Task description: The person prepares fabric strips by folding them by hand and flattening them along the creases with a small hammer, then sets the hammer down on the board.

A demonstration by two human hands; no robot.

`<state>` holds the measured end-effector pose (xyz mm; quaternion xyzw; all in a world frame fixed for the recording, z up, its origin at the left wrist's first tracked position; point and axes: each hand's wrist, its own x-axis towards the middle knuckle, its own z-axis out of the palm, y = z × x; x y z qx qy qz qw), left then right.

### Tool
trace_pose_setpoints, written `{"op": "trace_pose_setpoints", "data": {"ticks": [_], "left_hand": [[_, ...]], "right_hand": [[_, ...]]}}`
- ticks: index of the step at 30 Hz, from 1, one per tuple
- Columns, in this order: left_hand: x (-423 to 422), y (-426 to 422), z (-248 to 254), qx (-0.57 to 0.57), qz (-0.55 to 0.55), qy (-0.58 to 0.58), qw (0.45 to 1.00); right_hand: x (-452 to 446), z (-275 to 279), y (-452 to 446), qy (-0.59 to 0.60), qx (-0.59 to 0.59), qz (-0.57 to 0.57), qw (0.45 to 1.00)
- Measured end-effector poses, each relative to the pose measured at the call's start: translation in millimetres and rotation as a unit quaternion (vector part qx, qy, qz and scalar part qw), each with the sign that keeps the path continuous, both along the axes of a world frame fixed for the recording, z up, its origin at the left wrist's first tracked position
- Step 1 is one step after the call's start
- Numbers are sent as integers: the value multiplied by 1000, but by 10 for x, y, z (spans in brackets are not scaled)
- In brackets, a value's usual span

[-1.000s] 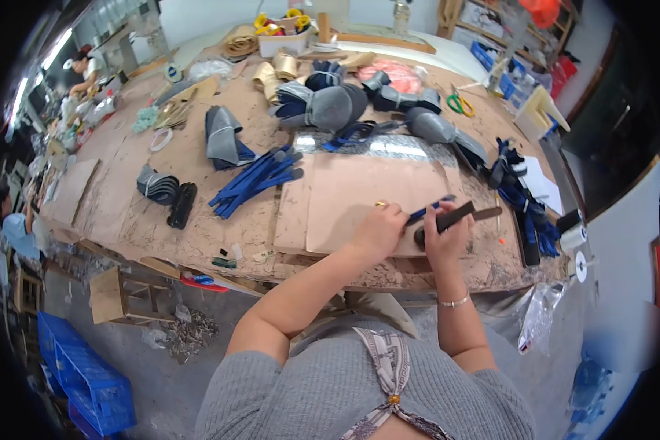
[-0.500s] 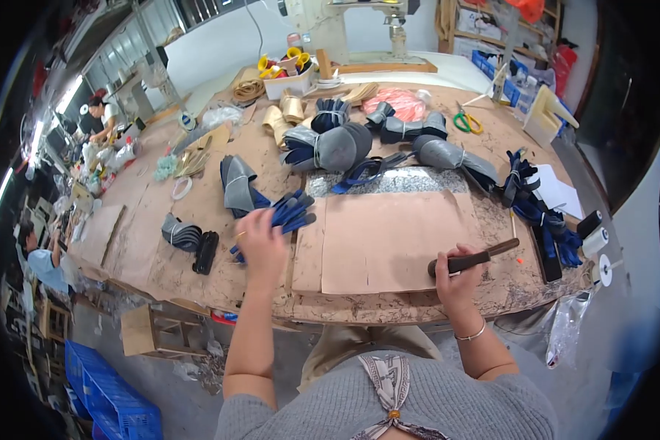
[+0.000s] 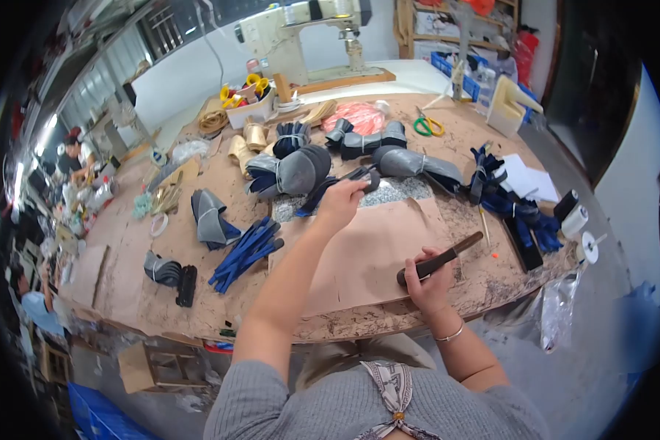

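Observation:
My left hand [image 3: 339,205] reaches to the back edge of the board, its fingers closed on a dark blue strap piece [image 3: 364,176] that lies among the bundles. My right hand [image 3: 430,281] is wrapped round the dark handle of a hand tool [image 3: 441,258], whose flat brown end points up and to the right. Under and between the hands is a tan sheet [image 3: 367,257], with a speckled slab [image 3: 396,192] behind it. A pile of blue strips [image 3: 246,253] lies left of the sheet.
Tied grey and blue bundles [image 3: 297,170] lie behind the sheet, with green and orange scissors [image 3: 428,125] further back. Thread spools [image 3: 575,220] stand at the right edge. A white box of yellow-handled tools [image 3: 249,110] and a sewing machine [image 3: 301,44] are behind. Two people are at the far left.
My left hand has moved from the blue strip pile on the left to the strap piece behind the sheet. The right hand still holds the tool. The camera view has shifted.

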<state>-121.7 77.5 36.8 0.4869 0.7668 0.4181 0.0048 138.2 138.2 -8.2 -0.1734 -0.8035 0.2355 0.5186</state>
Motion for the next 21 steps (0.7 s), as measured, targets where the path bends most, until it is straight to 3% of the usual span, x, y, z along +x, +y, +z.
{"op": "trace_pose_setpoints", "data": {"ticks": [3,5,6,9,10,13,16,21], "left_hand": [[465,-647,361,-103,-170,-179,964],[737,-985,352,-239,-153,-262,923],[710,-1133,7,-202,-187,-152,949],[1030,-1360,111,-223,-13,22,975],[1086,-1389,134,-218,3,13,976],[1069,-1377,-136,-68,35,208,975],[1005,-1367,-132,-89,-83,233,965],[1158,-1288,-265,-75,-75,188,976]], "right_hand": [[0,39,-40,14,-36,1,999],[7,55,-43,6,-11,-11,1000],[18,69,-61,6,-17,-5,1000],[13,96,-48,7,-17,12,1000],[35,111,-48,-6,-17,14,1000],[35,170,-44,-28,-5,10,1000],[-9,181,-32,-32,9,5,999],[-129,292,2,-33,59,52,996]]}}
